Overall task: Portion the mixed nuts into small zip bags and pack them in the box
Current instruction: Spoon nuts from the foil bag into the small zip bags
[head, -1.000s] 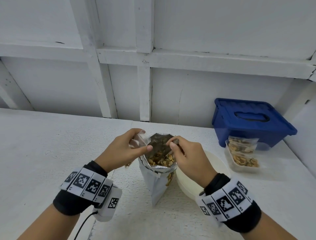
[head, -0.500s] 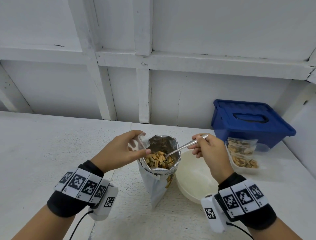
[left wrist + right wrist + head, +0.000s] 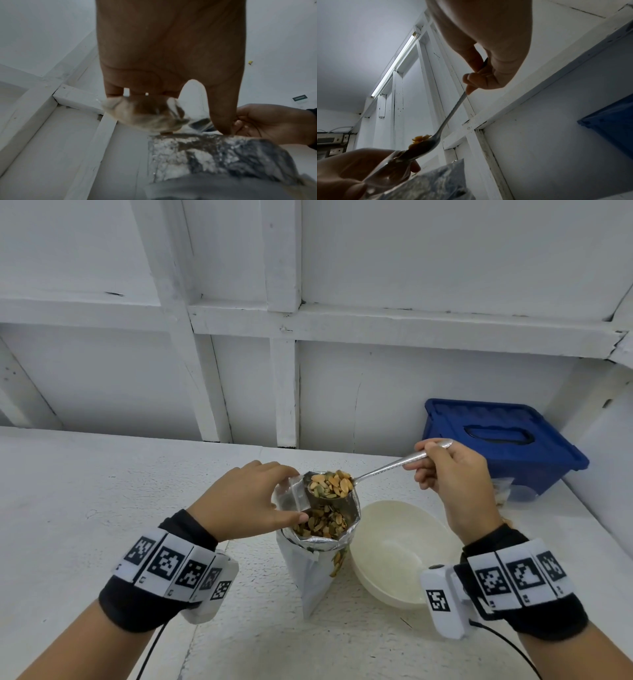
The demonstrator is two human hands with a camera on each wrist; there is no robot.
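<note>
a right hand (image 3: 452,474) grips a spoon (image 3: 373,472) heaped with mixed nuts (image 3: 330,484) above the foil pouch (image 3: 317,563) mid-tabletop, the left hand (image 3: 246,501) pinching a small zip bag (image 3: 296,496) open; a tilt could scatter nuts past the bag's narrow mouth.

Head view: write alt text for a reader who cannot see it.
A right hand holds a spoon heaped with nuts over an open foil bag, while the left hand pinches a small clear zip bag at its mouth. A cream bowl sits beside it, a blue box behind.
</note>
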